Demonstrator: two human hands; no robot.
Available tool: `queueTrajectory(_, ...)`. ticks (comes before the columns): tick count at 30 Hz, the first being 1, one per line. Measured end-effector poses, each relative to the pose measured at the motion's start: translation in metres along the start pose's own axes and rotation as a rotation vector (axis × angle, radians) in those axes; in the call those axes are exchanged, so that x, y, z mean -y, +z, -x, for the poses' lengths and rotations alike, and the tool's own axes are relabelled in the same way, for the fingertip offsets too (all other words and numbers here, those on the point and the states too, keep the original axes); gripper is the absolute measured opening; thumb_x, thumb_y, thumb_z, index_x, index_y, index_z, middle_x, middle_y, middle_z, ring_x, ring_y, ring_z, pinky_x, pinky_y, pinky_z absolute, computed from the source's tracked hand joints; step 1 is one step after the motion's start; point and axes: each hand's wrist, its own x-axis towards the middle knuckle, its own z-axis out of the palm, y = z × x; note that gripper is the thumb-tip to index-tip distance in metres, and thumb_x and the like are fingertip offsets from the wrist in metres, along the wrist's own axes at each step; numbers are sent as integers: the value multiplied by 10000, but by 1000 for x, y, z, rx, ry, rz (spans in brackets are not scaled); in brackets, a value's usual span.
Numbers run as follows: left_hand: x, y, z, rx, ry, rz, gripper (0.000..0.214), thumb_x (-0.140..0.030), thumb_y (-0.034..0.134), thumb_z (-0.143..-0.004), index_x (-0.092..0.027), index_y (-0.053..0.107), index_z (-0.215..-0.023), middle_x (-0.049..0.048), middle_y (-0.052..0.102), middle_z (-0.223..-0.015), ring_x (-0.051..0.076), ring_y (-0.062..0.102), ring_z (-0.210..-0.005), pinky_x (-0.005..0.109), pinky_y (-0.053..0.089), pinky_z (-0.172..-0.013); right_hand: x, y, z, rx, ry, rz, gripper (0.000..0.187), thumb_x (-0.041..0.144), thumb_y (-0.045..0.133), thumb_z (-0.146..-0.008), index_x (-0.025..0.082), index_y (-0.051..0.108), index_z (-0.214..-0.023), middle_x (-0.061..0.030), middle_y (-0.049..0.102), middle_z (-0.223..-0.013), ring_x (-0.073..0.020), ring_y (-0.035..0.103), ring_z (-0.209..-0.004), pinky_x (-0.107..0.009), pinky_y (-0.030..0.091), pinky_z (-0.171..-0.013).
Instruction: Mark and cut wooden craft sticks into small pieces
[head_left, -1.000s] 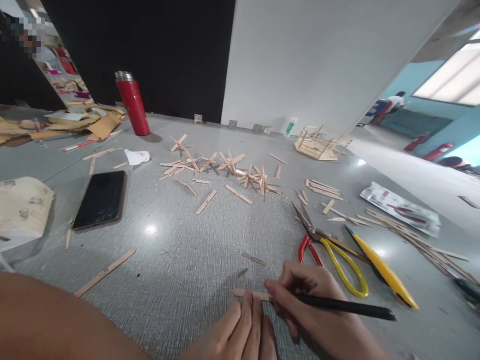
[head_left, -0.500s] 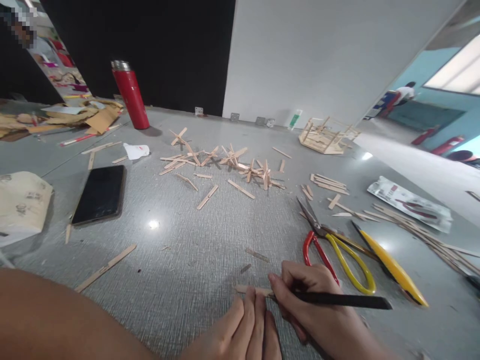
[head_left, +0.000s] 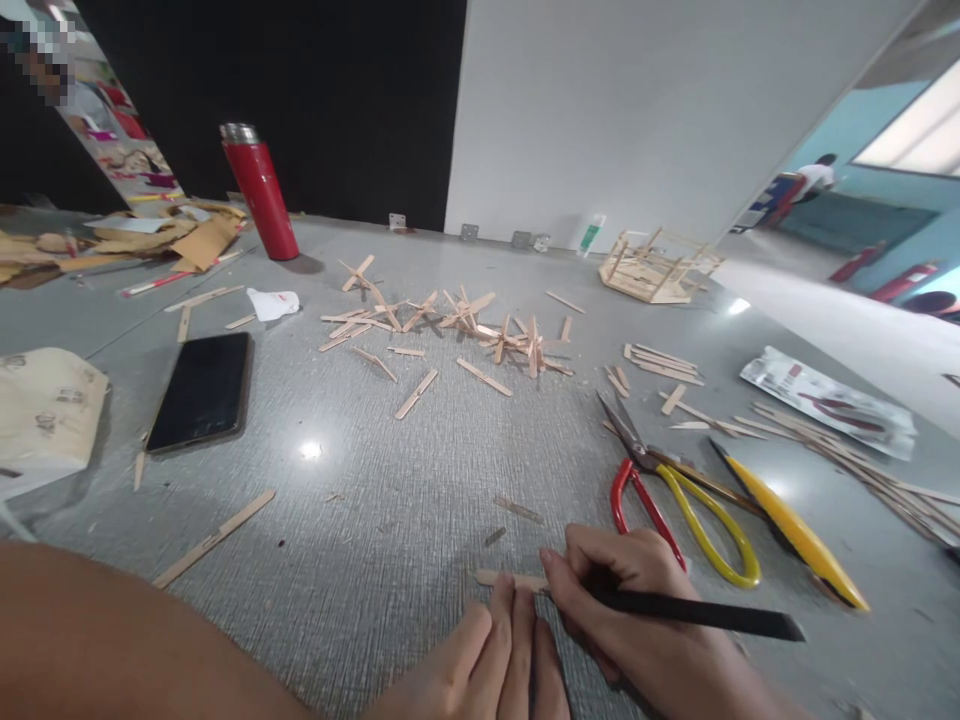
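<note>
My right hand [head_left: 630, 610] is closed around a black pen [head_left: 697, 612], its tip resting on a short wooden stick [head_left: 499, 578] that lies on the grey table [head_left: 390, 500]. My left hand [head_left: 495, 665] lies with its fingers stretched out flat, pressing down on the near side of that stick. Just right of my hands lie red-and-yellow scissors [head_left: 675, 495] and a yellow utility knife [head_left: 795, 530].
A heap of wooden sticks [head_left: 450, 330] lies mid-table, with a stick frame model [head_left: 652, 270] at the far right. A black phone [head_left: 199, 392], a red flask [head_left: 259, 190], cardboard scraps [head_left: 150, 240] and a plastic packet [head_left: 825, 400] are around. A person stands far right.
The view has shifted slightly. My hands stay on the stick, the pen tip barely moving along it.
</note>
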Motion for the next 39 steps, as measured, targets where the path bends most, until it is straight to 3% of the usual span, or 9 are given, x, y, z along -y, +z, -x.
queueTrajectory(9, 4, -2, -5, -19, -43, 21, 400, -100, 353, -1046, -116, 741, -954, 41, 834, -900, 149, 782, -831, 259, 495, -735, -1, 1, -1, -13, -17, 50, 501, 424, 464, -1062, 235, 361, -610, 76, 397, -447, -73, 395, -379, -213, 301, -393)
queueTrajectory(14, 2, -2, -3, 16, -39, 43, 317, -164, 441, -1043, -103, 750, -1004, 64, 832, -958, 178, 778, -877, 274, 494, -762, -2, 0, 0, -9, 9, 44, 493, 424, 459, -1062, 236, 353, -618, 77, 384, -456, -76, 400, -384, -216, 301, -392)
queueTrajectory(18, 2, -2, -3, 7, -37, 25, 360, -222, 419, -1075, -108, 750, -986, 61, 833, -933, 172, 782, -860, 265, 497, -748, 0, 1, -2, -44, -17, 77, 486, 375, 503, -1033, 236, 314, -608, 78, 353, -479, -73, 380, -398, -212, 293, -391)
queueTrajectory(25, 1, 0, -4, -24, -46, 12, 356, -62, 389, -1005, -112, 738, -956, 45, 836, -916, 152, 788, -826, 259, 501, -737, -3, 3, -3, -10, 69, -151, 466, 418, 518, -1035, 239, 387, -625, 97, 420, -423, -56, 407, -320, -181, 278, -363)
queueTrajectory(39, 2, -3, -6, -33, -65, 33, 416, -74, 326, -1033, -111, 730, -943, 47, 834, -895, 150, 789, -818, 258, 504, -734, -5, 4, -1, -45, 50, -87, 454, 359, 571, -1024, 233, 405, -621, 102, 431, -400, -55, 397, -341, -186, 304, -398)
